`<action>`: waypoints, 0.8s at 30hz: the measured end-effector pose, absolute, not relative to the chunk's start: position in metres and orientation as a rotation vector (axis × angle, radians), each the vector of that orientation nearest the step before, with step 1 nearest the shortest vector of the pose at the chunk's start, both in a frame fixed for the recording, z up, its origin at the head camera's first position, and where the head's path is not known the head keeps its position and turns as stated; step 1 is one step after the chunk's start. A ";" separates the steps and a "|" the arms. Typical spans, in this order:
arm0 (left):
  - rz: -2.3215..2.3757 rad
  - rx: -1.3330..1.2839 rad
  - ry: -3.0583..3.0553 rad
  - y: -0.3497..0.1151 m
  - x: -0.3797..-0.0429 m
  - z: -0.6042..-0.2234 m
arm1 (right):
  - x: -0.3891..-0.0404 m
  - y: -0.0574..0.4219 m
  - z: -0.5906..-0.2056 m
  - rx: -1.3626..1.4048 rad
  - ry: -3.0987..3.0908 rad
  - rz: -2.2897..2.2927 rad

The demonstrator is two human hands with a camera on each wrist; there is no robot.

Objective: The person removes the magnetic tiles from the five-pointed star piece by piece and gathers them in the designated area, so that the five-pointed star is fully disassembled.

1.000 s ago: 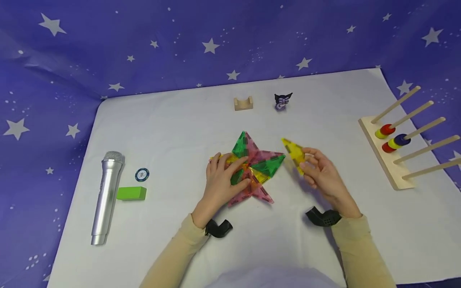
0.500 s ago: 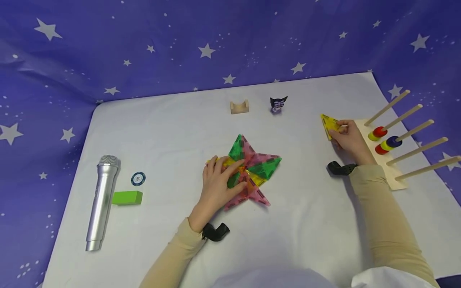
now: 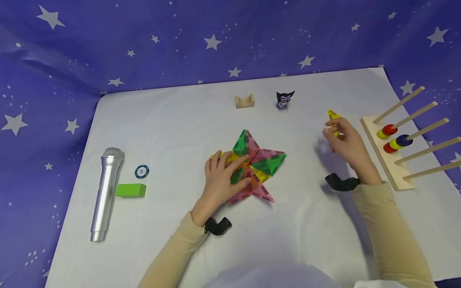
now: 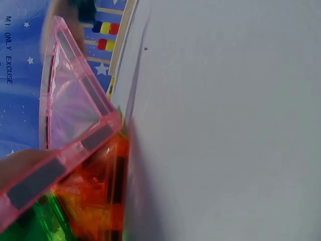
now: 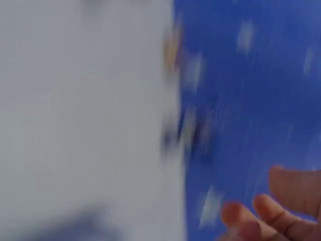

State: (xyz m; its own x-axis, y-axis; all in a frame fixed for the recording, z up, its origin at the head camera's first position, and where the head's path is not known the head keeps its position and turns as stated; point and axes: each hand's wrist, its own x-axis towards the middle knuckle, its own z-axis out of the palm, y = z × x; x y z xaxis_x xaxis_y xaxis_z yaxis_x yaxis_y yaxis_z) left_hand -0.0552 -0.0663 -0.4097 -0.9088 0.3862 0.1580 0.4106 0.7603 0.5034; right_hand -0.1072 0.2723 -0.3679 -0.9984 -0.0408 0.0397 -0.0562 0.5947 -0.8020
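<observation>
Left hand [image 3: 220, 178]: resting flat on the left part of the tile star [image 3: 253, 166], fingers straight and slightly spread, pressing down on the tiles.
Tile star: lying at the middle of the white sheet [image 3: 173, 120]; green, pink, yellow and orange triangles meeting at one centre. Left wrist view showing a pink triangle [image 4: 75, 108] and orange tile [image 4: 103, 196] close up at the sheet's surface.
Right hand [image 3: 347, 142]: hovering near the right edge of the sheet, just beside the peg board [image 3: 387, 158]; fingers curled, pinching the yellow triangle [image 3: 333, 119] at the fingertips. Right wrist view blurred; only fingertips [image 5: 271, 211] discernible.
Yellow triangle: sitting well apart from the star, tilted up in the grip.
Back edge: wooden arch block [image 3: 244, 101] and small dark figure [image 3: 285, 99] standing side by side.
Left edge: silver microphone [image 3: 105, 194], green block [image 3: 131, 190] and round chip [image 3: 142, 172] lying close together.
</observation>
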 end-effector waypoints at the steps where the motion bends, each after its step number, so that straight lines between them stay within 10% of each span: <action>1: -0.846 -0.667 -2.907 -0.067 -0.056 -0.409 | -0.097 0.257 -0.365 0.225 -2.788 1.415; 8: -0.811 -0.774 -2.964 -0.077 -0.059 -0.402 | -0.039 0.174 -0.379 1.037 -2.936 1.463; 24: -0.790 -0.810 -2.968 -0.080 -0.062 -0.401 | -0.038 0.167 -0.405 1.118 -2.817 1.719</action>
State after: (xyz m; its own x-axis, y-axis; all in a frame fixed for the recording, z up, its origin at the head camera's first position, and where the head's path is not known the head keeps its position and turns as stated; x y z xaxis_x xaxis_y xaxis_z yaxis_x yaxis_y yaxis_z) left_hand -0.0618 -0.0799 -0.4012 -0.8694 0.4850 0.0940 0.4676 0.7465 0.4733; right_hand -0.0384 0.1670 -0.4053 -0.7421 -0.6693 0.0361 -0.3382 0.3274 -0.8823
